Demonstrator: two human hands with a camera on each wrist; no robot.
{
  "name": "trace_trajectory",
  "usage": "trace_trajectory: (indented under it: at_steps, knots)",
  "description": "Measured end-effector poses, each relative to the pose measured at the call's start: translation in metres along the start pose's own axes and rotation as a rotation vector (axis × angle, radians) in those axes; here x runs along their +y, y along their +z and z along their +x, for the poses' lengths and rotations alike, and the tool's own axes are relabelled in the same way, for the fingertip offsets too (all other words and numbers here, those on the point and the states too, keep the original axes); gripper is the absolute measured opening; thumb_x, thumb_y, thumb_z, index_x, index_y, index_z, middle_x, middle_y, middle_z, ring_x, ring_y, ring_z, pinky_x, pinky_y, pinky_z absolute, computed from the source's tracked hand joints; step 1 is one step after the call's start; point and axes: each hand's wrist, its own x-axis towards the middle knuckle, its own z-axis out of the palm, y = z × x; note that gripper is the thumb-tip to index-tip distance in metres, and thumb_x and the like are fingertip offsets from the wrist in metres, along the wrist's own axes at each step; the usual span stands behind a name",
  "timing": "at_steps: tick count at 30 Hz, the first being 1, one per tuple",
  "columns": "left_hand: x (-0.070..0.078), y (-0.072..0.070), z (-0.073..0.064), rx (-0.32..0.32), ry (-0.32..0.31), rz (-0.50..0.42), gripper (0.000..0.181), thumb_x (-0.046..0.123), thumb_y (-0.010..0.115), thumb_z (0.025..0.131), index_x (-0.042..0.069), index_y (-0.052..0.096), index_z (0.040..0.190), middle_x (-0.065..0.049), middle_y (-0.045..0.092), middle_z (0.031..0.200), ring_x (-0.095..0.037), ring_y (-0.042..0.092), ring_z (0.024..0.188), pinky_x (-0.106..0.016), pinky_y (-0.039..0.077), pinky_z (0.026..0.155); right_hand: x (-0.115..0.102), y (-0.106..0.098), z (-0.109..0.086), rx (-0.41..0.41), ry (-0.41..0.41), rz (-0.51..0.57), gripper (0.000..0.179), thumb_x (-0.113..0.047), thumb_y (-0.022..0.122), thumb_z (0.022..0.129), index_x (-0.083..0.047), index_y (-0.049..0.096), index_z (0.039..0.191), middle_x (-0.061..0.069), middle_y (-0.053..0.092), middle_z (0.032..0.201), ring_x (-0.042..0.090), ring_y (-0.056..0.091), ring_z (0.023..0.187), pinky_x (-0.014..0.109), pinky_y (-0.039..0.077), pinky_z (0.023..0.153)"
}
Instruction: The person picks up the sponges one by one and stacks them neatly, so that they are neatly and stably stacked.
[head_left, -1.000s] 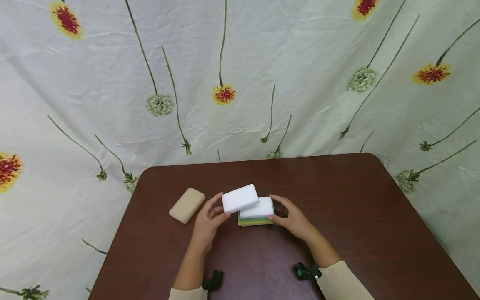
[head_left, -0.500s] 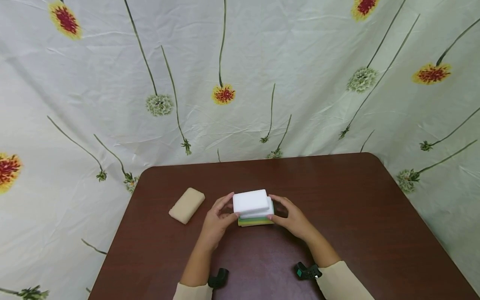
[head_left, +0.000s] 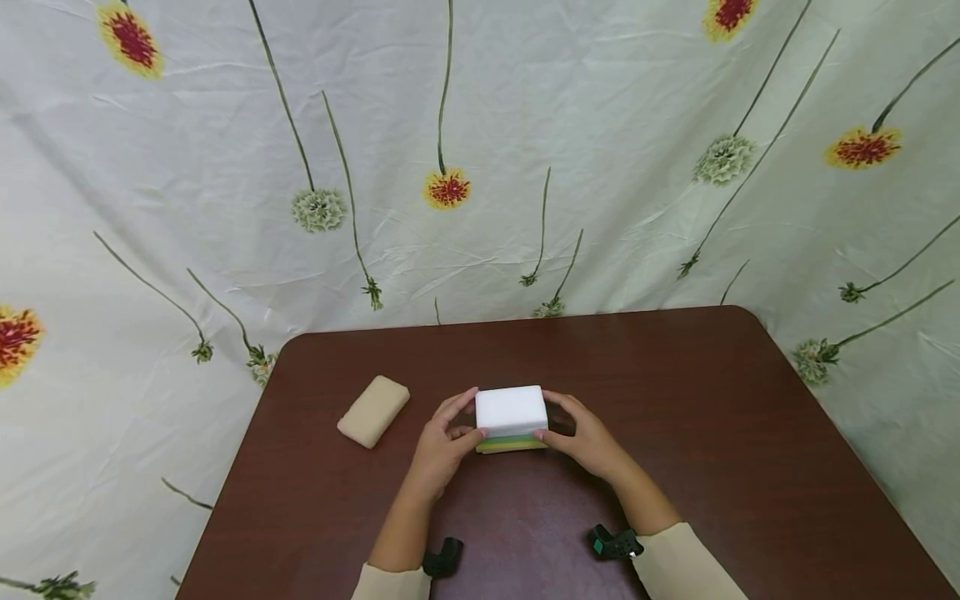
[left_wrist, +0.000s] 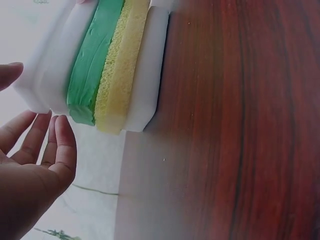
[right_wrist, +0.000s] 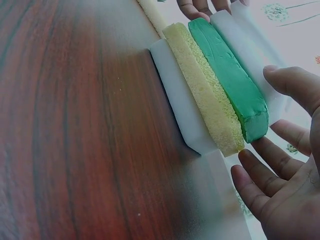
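On the dark reddish-brown, wood-grained tabletop point(head_left: 675, 383) there stood a stack of five rectangular layers point(head_left: 513, 445). Counted from below, these were a flat white block point(right_wrist: 180, 100), a pale yellow porous sponge point(right_wrist: 205, 92), a smooth green block point(right_wrist: 230, 82), a second white block point(right_wrist: 250, 60) and a topmost white block point(head_left: 512, 407). The left hand point(head_left: 437, 450) had its grip clamped on the left end of the topmost white block, with the thumb at the near corner. The right hand point(head_left: 592, 443) had its grip clamped on the right end of the stack. A beige rectangular block point(head_left: 373, 412) lay apart, to the left, placed obliquely.
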Motion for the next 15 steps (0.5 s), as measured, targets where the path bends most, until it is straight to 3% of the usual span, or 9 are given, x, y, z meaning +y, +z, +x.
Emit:
trace_trajectory:
  at_steps: [15]
  knots:
    - [-0.0017,0.0022,0.0003,-0.013,-0.017,0.018,0.064,0.005,0.074,0.087,0.026,0.055,0.145,-0.008,0.053,0.137,-0.022,0.064,0.094,-0.030,0.055,0.077,0.0007,0.0000,-0.0004,-0.001,-0.013,-0.009,0.070,-0.024,0.079,0.089,-0.017,0.047,0.151,0.013,0.049,0.150,0.039,0.054,0.132,0.053,0.046,0.108]
